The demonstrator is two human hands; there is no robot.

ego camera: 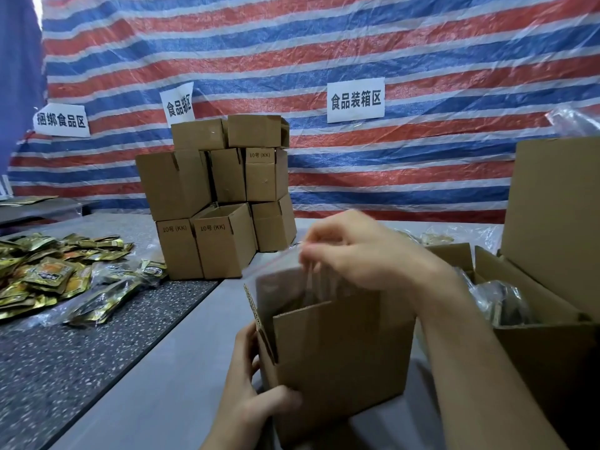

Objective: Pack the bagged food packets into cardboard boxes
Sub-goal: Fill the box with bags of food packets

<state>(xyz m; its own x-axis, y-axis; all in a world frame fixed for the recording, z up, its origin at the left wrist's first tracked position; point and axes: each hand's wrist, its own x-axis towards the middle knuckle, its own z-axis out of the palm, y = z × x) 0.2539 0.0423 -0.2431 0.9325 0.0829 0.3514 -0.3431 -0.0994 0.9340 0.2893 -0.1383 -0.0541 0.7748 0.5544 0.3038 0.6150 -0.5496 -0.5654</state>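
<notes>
Lower centre of frame: left hand (256, 407) grip clasping small cardboard box (337, 362) on tabletop (181, 368), right hand (363, 251) grip pinching clear bag (292, 280) half-inserted; risk of snagging on raised flap and tipping box

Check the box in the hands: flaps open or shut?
Open. The box's top flaps stand up; right hand holds a clear bag in its mouth, left hand steadies its side.

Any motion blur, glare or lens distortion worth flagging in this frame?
Head view: the right hand is motion-blurred at the fingers pinching the clear plastic bag; the left hand on the small cardboard box is sharper; wide-angle bending curves the striped tarp; lighting is soft and even.
</notes>
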